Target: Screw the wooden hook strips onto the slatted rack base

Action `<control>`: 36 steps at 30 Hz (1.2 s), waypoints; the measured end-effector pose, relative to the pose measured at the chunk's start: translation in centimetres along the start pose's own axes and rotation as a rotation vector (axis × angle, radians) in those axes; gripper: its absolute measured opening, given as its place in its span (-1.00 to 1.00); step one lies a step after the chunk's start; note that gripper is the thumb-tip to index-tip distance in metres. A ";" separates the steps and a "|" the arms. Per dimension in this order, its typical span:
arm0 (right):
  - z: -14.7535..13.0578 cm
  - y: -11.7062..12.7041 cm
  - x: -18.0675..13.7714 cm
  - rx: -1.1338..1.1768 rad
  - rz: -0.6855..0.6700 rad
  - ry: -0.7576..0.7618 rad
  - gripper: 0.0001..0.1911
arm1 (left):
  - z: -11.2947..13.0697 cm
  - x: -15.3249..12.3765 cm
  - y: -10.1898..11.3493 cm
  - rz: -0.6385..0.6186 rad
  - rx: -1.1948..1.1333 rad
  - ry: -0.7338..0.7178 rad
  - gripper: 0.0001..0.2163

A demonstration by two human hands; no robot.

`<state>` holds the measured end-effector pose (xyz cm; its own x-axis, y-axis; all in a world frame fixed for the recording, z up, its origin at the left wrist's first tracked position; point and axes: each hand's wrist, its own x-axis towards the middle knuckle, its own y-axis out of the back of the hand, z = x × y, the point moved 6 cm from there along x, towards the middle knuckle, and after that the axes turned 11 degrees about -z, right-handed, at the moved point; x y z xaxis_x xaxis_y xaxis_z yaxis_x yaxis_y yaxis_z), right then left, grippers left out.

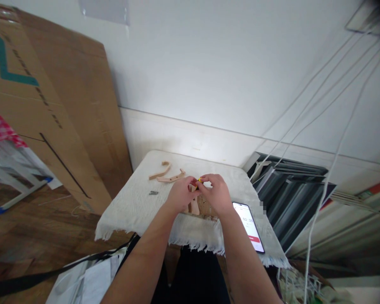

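Observation:
My left hand [182,193] and my right hand [215,191] meet above the near half of a cloth-covered small table. Both have their fingers closed around a small yellow-and-black thing [199,182], whose kind I cannot make out. Beneath them lies a brown wooden board [205,207], partly hidden by the hands, with a pale wooden piece [194,207] on it. Beyond my left hand are a curved wooden piece [168,178] with dark holes and a hook-shaped wooden piece [160,172]. Some small grey metal pieces [153,193] lie to the left.
A phone [248,228] showing a timer lies at the right on the fringed white cloth [129,207]. A large cardboard box [82,105] stands at the left. Dark flat panels [291,198] lean at the right, with white cables [332,169] hanging in front. A wall rises behind the table.

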<state>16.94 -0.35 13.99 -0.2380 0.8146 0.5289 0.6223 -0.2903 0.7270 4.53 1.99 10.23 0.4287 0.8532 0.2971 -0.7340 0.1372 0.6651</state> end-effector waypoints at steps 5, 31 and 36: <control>-0.4 0.1 -0.1 -0.094 0.029 0.044 -0.92 | -0.1 0.4 -0.6 -0.041 0.051 -0.022 -0.93; 0.1 -0.3 -1.1 -0.050 0.090 0.024 -0.96 | 0.2 0.5 -0.2 -0.079 0.054 -0.043 -0.95; -0.3 -0.2 -1.4 0.002 0.079 0.087 -0.84 | 0.1 0.6 -0.3 -0.107 0.038 -0.059 -0.89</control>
<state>16.89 -1.62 13.22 -0.2518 0.7429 0.6203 0.6432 -0.3505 0.6808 5.12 2.40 10.29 0.5343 0.8037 0.2620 -0.6623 0.2054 0.7206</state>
